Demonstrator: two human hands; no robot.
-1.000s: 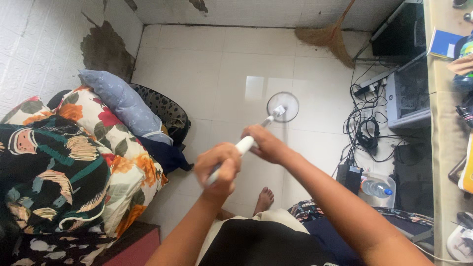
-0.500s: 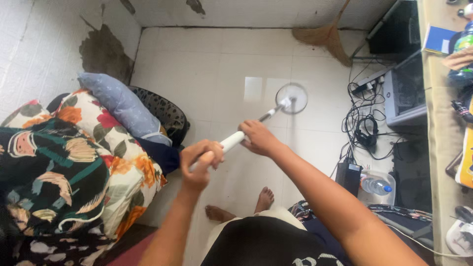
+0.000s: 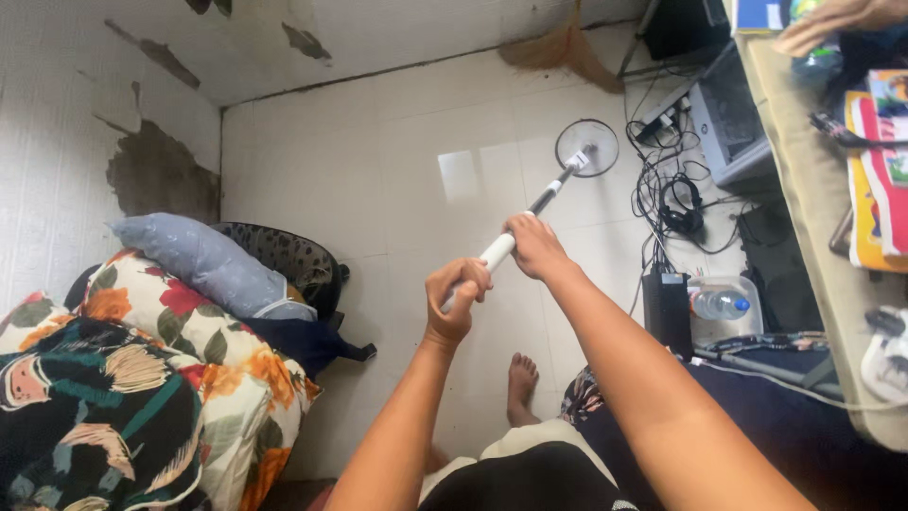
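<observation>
I hold a long white pole [image 3: 497, 250] with a dark upper section [image 3: 551, 197] that ends in a round wire-rimmed head [image 3: 587, 148], held out over the tiled floor. My left hand [image 3: 456, 295] grips the pole's lower end. My right hand [image 3: 534, 245] grips it just above, on the white part. The round head hovers near the cables by the desk. My bare foot [image 3: 521, 382] rests on the tiles below.
Floral bedding [image 3: 142, 378] and a grey pillow [image 3: 203, 262] lie at the left beside a dark basket [image 3: 293, 260]. A desk [image 3: 832, 246] with books runs down the right. Below it sit a computer case [image 3: 733, 118], tangled cables [image 3: 676, 203], a water bottle [image 3: 721, 305] and a broom [image 3: 563, 43].
The view has shifted so both hands and the pole now sit higher and further right. The round head has moved toward the cables. My grip on the pole is unchanged.
</observation>
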